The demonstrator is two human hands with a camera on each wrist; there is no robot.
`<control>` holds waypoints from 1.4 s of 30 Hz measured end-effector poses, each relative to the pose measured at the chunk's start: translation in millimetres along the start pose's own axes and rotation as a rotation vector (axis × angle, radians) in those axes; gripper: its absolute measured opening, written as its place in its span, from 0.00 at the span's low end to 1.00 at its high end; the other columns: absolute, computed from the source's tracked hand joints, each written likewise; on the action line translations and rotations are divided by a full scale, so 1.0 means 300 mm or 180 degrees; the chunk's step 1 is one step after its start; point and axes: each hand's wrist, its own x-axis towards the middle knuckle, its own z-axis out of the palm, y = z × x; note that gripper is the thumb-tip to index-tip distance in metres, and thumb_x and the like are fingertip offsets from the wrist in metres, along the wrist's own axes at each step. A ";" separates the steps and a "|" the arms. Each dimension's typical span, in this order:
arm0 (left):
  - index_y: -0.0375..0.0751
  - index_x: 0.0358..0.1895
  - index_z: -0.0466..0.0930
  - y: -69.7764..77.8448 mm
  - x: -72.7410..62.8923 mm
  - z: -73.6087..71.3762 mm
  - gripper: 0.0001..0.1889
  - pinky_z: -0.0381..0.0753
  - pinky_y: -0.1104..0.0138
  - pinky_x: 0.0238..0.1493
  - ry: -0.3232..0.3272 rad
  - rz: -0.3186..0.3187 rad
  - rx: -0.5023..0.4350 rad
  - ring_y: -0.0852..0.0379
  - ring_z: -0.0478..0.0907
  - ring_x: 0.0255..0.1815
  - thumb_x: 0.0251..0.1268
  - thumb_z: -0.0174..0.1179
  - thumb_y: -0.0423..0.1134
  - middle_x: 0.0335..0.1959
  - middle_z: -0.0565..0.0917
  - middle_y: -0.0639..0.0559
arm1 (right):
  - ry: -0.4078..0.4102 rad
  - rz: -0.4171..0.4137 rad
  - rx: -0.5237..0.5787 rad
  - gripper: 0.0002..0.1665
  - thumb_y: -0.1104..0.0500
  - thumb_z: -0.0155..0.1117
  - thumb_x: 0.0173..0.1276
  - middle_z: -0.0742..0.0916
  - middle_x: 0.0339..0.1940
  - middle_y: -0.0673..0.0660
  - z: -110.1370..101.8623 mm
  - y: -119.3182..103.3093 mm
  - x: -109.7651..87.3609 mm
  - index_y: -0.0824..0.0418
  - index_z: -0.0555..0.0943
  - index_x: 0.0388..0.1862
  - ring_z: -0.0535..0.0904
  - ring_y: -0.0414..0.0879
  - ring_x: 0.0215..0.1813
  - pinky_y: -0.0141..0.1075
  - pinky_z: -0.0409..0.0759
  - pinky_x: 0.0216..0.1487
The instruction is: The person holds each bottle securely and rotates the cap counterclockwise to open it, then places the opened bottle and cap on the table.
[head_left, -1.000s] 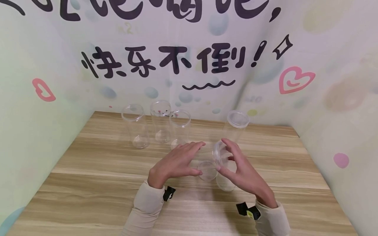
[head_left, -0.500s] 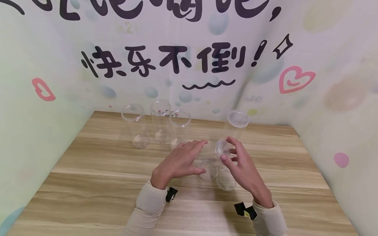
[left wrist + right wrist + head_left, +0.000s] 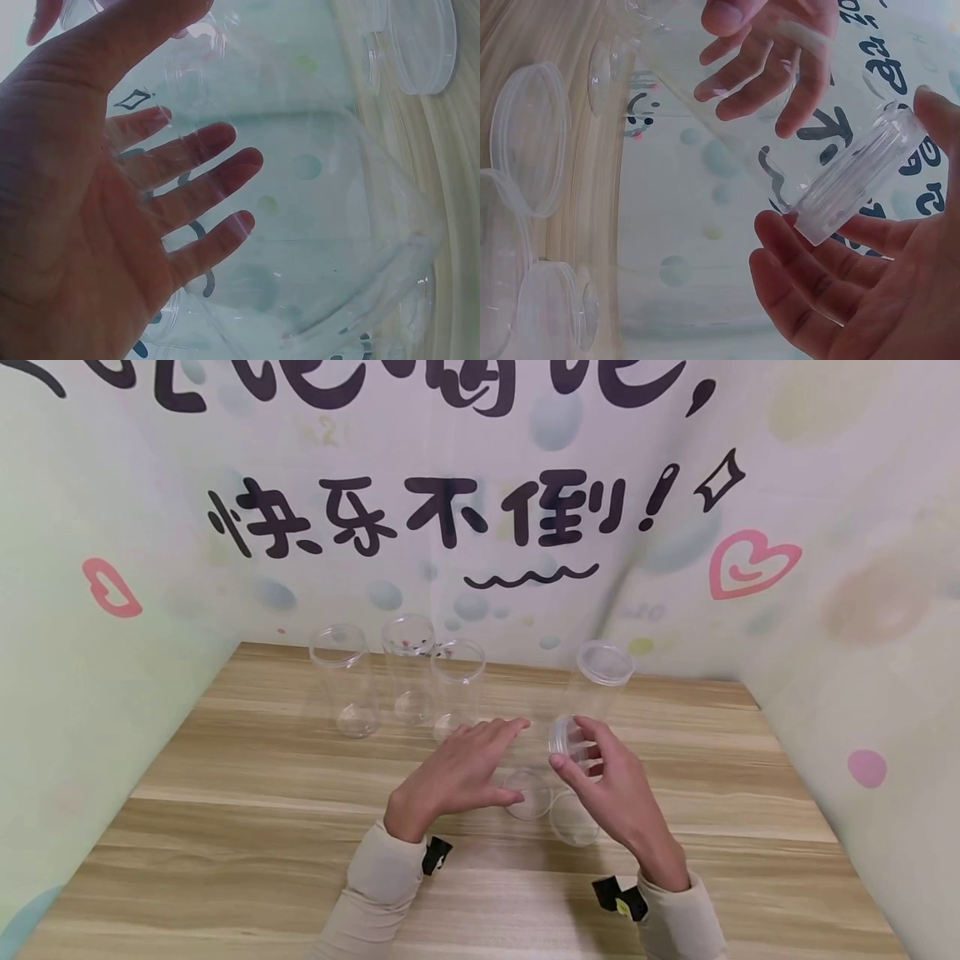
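Observation:
My left hand (image 3: 457, 768) holds a clear plastic jar (image 3: 352, 247) lying sideways above the table, its fingers showing through the transparent wall. The jar's lidded end points right. There my right hand (image 3: 615, 781) grips the clear ridged lid (image 3: 859, 176), thumb on one side of the rim and fingertips on the other. The lid sits at the jar's mouth. Below the hands, two clear round lids (image 3: 527, 794) (image 3: 574, 818) lie side by side on the wooden table.
Three open clear jars (image 3: 356, 685) (image 3: 411, 681) (image 3: 459, 672) stand upright at the back left of the wooden table (image 3: 225, 827). A jar with its lid on (image 3: 605, 662) stands at the back right. A printed cloth (image 3: 465, 602) hangs behind the table.
My right thumb and fingers have shifted round the lid's rim. The jar and lid have moved slightly to the right, and my left hand has moved a little with them.

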 end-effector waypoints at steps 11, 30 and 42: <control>0.45 0.75 0.59 -0.003 -0.001 -0.002 0.47 0.70 0.52 0.65 -0.0035 0.0041 -0.0173 0.53 0.72 0.66 0.54 0.72 0.56 0.67 0.74 0.51 | 0.0098 -0.0160 -0.0168 0.40 0.47 0.70 0.65 0.82 0.58 0.58 -0.014 -0.018 -0.007 0.61 0.68 0.71 0.82 0.50 0.49 0.49 0.82 0.46; 0.45 0.75 0.59 -0.010 -0.003 -0.005 0.47 0.69 0.51 0.67 -0.0018 0.0063 -0.0273 0.53 0.72 0.66 0.54 0.72 0.55 0.68 0.74 0.51 | 0.0172 -0.0302 -0.0230 0.41 0.50 0.73 0.62 0.81 0.60 0.56 -0.020 -0.023 -0.011 0.60 0.69 0.71 0.82 0.49 0.50 0.42 0.81 0.44; 0.45 0.75 0.59 -0.018 -0.005 -0.007 0.47 0.69 0.50 0.67 -0.0045 0.0012 -0.0279 0.52 0.71 0.67 0.55 0.72 0.56 0.69 0.73 0.50 | 0.0221 -0.0355 -0.0154 0.40 0.52 0.73 0.63 0.80 0.63 0.57 -0.025 -0.019 -0.008 0.60 0.68 0.71 0.82 0.51 0.51 0.42 0.81 0.44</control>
